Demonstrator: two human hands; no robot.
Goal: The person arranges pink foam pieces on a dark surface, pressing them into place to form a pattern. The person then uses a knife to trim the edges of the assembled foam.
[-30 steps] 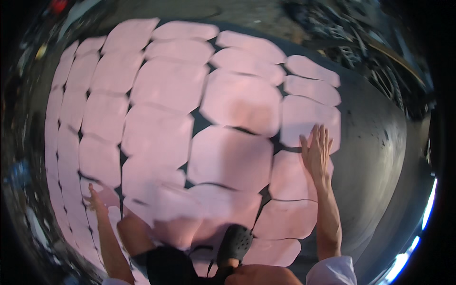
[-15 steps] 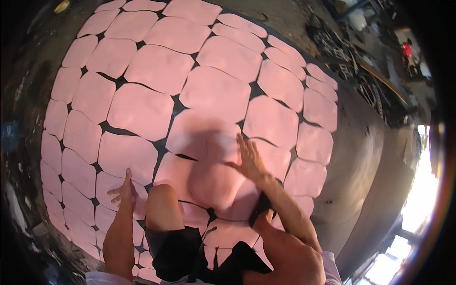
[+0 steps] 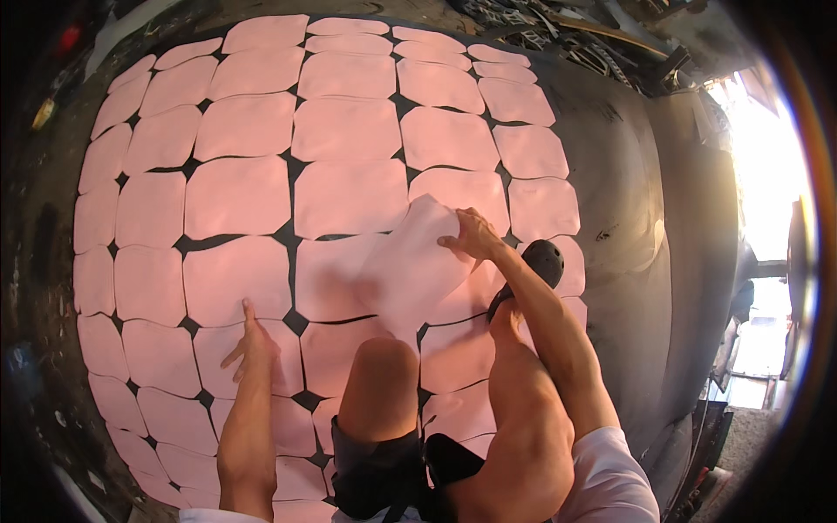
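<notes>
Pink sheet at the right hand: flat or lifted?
Lifted, at least partly: the right hand holds an edge of the pink sheet, which slants across neighbouring sheets. Whether its lower end touches them, I cannot tell.

Dark floor (image 3: 196, 24) — bright light (image 3: 758, 166) rightward, probably daylight.

Raised pink sheet (image 3: 414, 270), blurred; both white sleeves (image 3: 606, 479), cut off below

One left hand (image 3: 255, 344), one right hand (image 3: 478, 236) showing; one dark clog (image 3: 544, 261) at three o'clock; over thirty pink sheets (image 3: 237, 199) lying.
</notes>
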